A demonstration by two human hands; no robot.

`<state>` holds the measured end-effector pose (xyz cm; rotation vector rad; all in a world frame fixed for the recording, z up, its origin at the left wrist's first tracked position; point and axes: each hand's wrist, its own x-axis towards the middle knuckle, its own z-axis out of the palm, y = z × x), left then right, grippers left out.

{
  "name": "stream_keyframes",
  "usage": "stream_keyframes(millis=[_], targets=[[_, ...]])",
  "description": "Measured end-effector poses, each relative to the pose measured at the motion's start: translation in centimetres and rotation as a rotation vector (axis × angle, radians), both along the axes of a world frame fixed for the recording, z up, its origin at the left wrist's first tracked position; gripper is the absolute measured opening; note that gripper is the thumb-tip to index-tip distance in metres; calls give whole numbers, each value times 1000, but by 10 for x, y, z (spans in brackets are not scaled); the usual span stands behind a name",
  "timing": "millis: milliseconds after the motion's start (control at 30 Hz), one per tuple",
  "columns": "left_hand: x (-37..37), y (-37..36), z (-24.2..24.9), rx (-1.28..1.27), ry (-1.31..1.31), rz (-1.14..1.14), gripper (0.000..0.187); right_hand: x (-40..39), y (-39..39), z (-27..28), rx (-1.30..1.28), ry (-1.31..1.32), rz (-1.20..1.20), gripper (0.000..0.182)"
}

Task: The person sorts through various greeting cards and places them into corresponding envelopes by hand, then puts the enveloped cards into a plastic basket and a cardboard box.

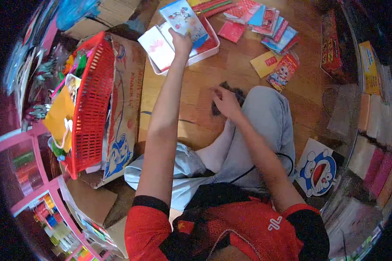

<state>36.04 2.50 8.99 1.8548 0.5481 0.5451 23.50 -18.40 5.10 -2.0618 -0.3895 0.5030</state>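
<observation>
My left hand [181, 42] is stretched out over a white tray [209, 53] on the floor. Its fingers are closed on the lower edge of a blue-and-white booklet [182, 19] with a cartoon print. Beside that hand, a white booklet with a pink print [156, 45] lies over the tray's left side. My right hand [225, 102] is open beside my raised knee, fingers apart and holding nothing. Below its fingers a dark, flat thing [216, 109] shows on the wooden floor, partly covered by the hand.
Red, pink and blue printed packets [270, 26] lie at the upper right, near a yellow envelope [265, 63] and a red cartoon envelope [284, 71]. A red basket [91, 104] of colourful items stands left, against a cardboard box [128, 91]. A Doraemon picture [319, 171] lies right.
</observation>
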Motion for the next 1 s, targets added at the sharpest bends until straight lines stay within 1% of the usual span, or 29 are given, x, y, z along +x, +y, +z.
stream_keyframes(millis=[33, 67, 133, 167, 267, 300, 367, 400, 467, 500, 567, 600, 667, 700, 767, 800, 833, 867, 900, 933, 967, 1000], targets=[[-1, -3, 0, 72, 183, -58, 46, 0, 1, -7, -2, 9, 4, 30], [-2, -6, 0, 66, 190, -60, 46, 0, 2, -13, -2, 17, 8, 30], [0, -12, -8, 694, 323, -77, 49, -1, 3, -9, -35, 2, 9, 30], [0, -16, -12, 689, 326, -79, 49, -1, 3, -6, -62, -21, 10, 31], [-1, -25, -13, 792, 332, 111, 81, 0, 3, -5, -17, -15, 19, 29], [-1, -24, -13, 787, 334, 116, 81, 0, 3, -1, -21, -16, 24, 29], [-2, -23, -10, 675, 471, 76, 94, -1, 2, 7, -52, -15, 12, 27], [-3, -18, -11, 668, 470, 81, 94, -1, 2, 5, -58, -18, 17, 27], [-6, -6, -10, 695, 492, -104, 97, 1, 2, -2, -139, -79, 20, 31], [-8, -5, -9, 687, 487, -94, 97, -1, 2, 5, -145, -88, 29, 31], [-13, -3, -6, 704, 557, -131, 95, -9, 0, 21, -508, -419, -25, 42], [-18, -3, 0, 698, 546, -117, 95, -12, -2, 24, -509, -436, -19, 42], [-43, -12, 17, 696, 463, -45, 88, -18, -7, 21, -687, -357, 136, 52], [-60, -15, 24, 697, 447, -41, 88, -19, -7, 14, -688, -373, 129, 52], [-104, -23, 31, 421, 189, -156, 57, -22, -5, -3, -762, -382, 150, 50], [-124, -29, 26, 416, 177, -148, 53, -20, -3, -6, -757, -386, 120, 50], [-144, -34, 16, 414, 163, -143, 49, -17, -2, -7, -662, -289, 136, 44], [-166, -37, 4, 467, 131, -172, 48, -16, -2, -6, -566, -193, 156, 39], [-189, -54, 25, 295, 521, -153, 41, -13, -4, -4, -565, -195, 132, 39], [-223, -63, 18, 326, 294, -208, 37, -6, -5, -1, -357, -262, -21, 30], [-254, -69, 1, 346, 58, -266, 34, 3, -10, 3, -152, -336, -175, 21], [-277, -66, -19, 259, 91, -257, 32, 20, -23, 17, -83, -463, -257, 15]])
